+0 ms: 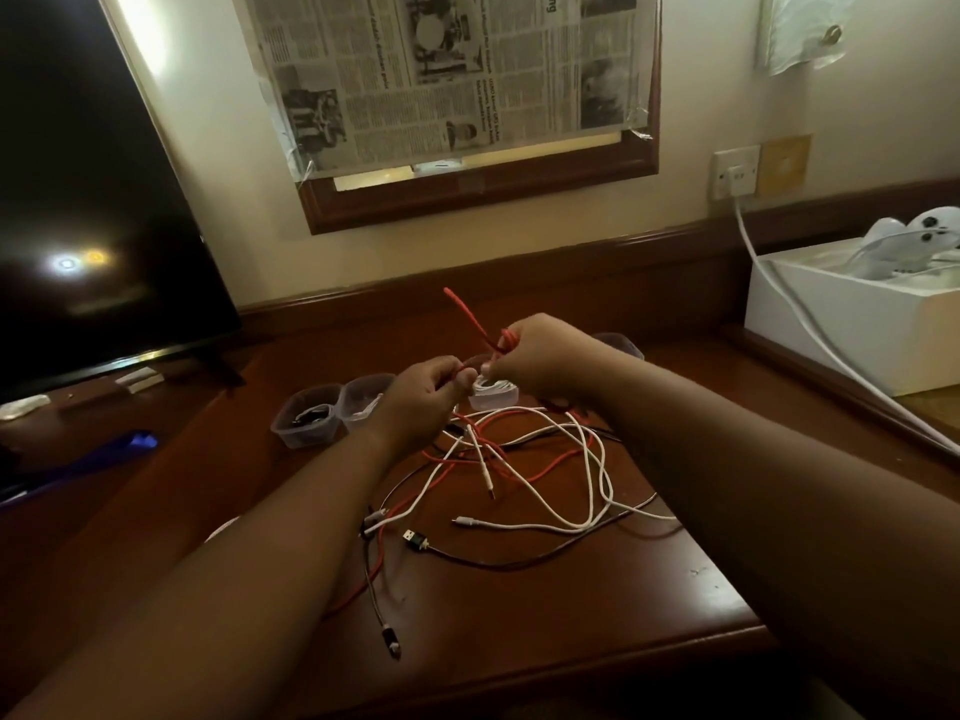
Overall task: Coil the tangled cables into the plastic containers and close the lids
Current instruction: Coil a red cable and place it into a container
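A red cable (470,319) is held up above the brown table (571,605). My left hand (423,397) pinches it between thumb and fingers. My right hand (535,356) grips a small red loop of it, and one end sticks up toward the wall. Below the hands lies a tangle of white cables (587,459), red cable and dark cables (498,561). Behind the hands stand small clear plastic containers: one (306,415) holding a dark cable, one (363,397) beside it, and one (493,394) holding a coiled white cable. Another container (621,345) is partly hidden behind my right hand.
A dark TV screen (88,210) stands at the left. A white box (852,324) with white game controllers (924,233) sits at the right, and a white power cord (810,324) runs from the wall socket (735,171) across it. A blue object (104,449) lies at the left.
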### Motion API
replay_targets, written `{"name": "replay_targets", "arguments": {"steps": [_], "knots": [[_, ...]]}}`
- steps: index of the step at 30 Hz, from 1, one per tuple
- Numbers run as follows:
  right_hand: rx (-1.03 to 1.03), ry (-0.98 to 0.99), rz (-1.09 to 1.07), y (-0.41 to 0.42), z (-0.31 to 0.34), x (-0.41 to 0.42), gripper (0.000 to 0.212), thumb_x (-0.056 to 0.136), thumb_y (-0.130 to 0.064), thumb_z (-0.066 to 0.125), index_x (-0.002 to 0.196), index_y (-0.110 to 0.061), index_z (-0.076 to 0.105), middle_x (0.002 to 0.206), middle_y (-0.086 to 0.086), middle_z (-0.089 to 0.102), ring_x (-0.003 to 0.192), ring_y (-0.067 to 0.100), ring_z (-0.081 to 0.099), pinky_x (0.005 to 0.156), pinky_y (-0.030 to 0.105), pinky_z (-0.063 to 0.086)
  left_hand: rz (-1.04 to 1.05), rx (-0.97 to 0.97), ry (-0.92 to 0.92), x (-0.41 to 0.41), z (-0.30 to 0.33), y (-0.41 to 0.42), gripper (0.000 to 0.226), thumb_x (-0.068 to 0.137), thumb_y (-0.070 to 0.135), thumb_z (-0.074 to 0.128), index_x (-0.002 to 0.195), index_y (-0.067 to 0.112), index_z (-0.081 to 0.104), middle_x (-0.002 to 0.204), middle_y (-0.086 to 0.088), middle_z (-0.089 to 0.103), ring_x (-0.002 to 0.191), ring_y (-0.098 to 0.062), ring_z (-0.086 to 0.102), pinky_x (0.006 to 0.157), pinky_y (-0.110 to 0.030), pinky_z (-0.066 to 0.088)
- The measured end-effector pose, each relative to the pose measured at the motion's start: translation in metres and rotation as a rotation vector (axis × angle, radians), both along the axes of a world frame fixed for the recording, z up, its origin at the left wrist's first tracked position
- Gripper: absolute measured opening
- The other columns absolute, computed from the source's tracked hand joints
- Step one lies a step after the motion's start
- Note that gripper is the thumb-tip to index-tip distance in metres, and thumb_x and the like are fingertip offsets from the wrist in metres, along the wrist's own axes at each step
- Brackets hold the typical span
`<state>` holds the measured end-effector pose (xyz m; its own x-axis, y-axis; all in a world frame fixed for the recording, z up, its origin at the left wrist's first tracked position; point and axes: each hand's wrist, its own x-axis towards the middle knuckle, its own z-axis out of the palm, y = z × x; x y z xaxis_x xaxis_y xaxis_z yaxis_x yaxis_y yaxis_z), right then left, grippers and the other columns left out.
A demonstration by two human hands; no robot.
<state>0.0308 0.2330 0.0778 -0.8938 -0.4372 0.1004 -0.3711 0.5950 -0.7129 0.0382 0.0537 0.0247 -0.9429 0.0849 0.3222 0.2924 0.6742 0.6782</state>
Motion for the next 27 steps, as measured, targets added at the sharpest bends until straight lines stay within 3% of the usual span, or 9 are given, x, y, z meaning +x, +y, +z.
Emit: {"name": "replay_targets", "arguments": {"steps": [3, 8, 11, 13, 17, 20, 22, 24, 27], "knots": [[-0.257, -0.002, -0.027, 0.003, 0.004, -0.003, 0.008, 0.099, -0.025, 0.056, 0.095, -0.019, 0.059, 0.088, 0.001, 0.064, 0.076, 0.012, 0.059, 0.063, 0.022, 0.047, 0.01, 0.067, -0.007, -0.003, -0.007, -0.001, 0.023, 0.103, 0.021, 0.048, 0.086, 0.014, 0.062, 0.073, -0.009, 0.06, 0.065, -0.02, 0.057, 0.065, -0.04, 0.049], [-1.286, -0.48, 0.1, 0.011, 0.02, 0.0, 0.014, 0.105, -0.021, 0.045, 0.106, -0.012, 0.055, 0.12, 0.01, 0.069, 0.114, 0.026, 0.066, 0.103, 0.041, 0.049, 0.012, -0.002, -0.109, 0.0, -0.027, -0.001, 0.027, 0.104, 0.019, 0.047, 0.083, 0.013, 0.062, 0.08, -0.011, 0.065, 0.074, -0.021, 0.061, 0.073, -0.038, 0.054], [-1.548, -0.6, 0.267, 0.017, 0.028, 0.005, 0.025, 0.106, -0.026, 0.039, 0.112, -0.005, 0.05, 0.105, 0.017, 0.073, 0.102, 0.029, 0.07, 0.1, 0.044, 0.05, 0.029, -0.018, -0.104, 0.002, -0.031, 0.001, 0.03, 0.104, 0.022, 0.045, 0.082, 0.014, 0.064, 0.08, -0.007, 0.066, 0.074, -0.018, 0.061, 0.073, -0.037, 0.052], [-1.594, -0.645, 0.293, 0.018, 0.027, 0.005, 0.032, 0.105, -0.031, 0.041, 0.108, -0.001, 0.051, 0.083, 0.011, 0.069, 0.076, 0.02, 0.068, 0.09, 0.04, 0.056, 0.048, -0.002, -0.098, -0.001, -0.028, 0.001, 0.037, 0.105, 0.025, 0.042, 0.08, 0.012, 0.065, 0.08, -0.011, 0.067, 0.072, -0.023, 0.061, 0.073, -0.04, 0.051], [-1.31, -0.483, 0.19, 0.021, 0.018, -0.005, 0.025, 0.095, -0.036, 0.058, 0.102, -0.014, 0.048, 0.07, -0.003, 0.051, 0.055, 0.008, 0.045, 0.061, 0.024, 0.042, 0.119, 0.134, -0.055, -0.004, -0.01, 0.001, 0.052, 0.106, 0.036, 0.037, 0.067, 0.017, 0.065, 0.083, -0.026, 0.068, 0.069, -0.028, 0.057, 0.071, -0.041, 0.049], [-0.482, -0.042, 0.011, 0.015, 0.01, -0.004, 0.037, 0.086, -0.029, 0.074, 0.112, -0.018, 0.05, 0.089, -0.004, 0.057, 0.072, 0.006, 0.057, 0.059, 0.019, 0.044, 0.175, 0.149, -0.001, -0.008, 0.012, 0.002, 0.043, 0.107, 0.037, 0.034, 0.076, 0.016, 0.055, 0.079, -0.013, 0.071, 0.064, -0.018, 0.059, 0.059, -0.023, 0.049], [-0.111, 0.06, 0.006, 0.007, 0.005, -0.002, 0.044, 0.082, -0.034, 0.078, 0.114, -0.019, 0.051, 0.092, -0.005, 0.056, 0.077, 0.005, 0.057, 0.057, 0.015, 0.042, 0.174, 0.083, 0.054, -0.011, 0.026, 0.002, 0.036, 0.106, 0.038, 0.035, 0.082, 0.019, 0.054, 0.075, -0.005, 0.072, 0.062, -0.014, 0.059, 0.058, -0.025, 0.047], [-0.013, 0.031, 0.02, 0.002, 0.002, -0.002, 0.045, 0.082, -0.036, 0.078, 0.114, -0.017, 0.052, 0.09, -0.004, 0.057, 0.077, 0.007, 0.056, 0.057, 0.017, 0.041, 0.122, 0.014, 0.084, -0.013, 0.036, 0.002, 0.032, 0.106, 0.04, 0.037, 0.088, 0.021, 0.056, 0.072, -0.003, 0.072, 0.065, -0.017, 0.063, 0.068, -0.034, 0.048], [-0.17, -0.098, 0.004, 0.0, 0.007, -0.004, 0.024, 0.087, -0.027, 0.073, 0.103, -0.016, 0.057, 0.089, 0.0, 0.061, 0.076, 0.01, 0.058, 0.058, 0.02, 0.042, 0.087, 0.025, 0.092, -0.016, 0.042, 0.003, 0.03, 0.105, 0.039, 0.039, 0.093, 0.019, 0.058, 0.069, -0.005, 0.071, 0.06, -0.017, 0.061, 0.068, -0.038, 0.049]]}}
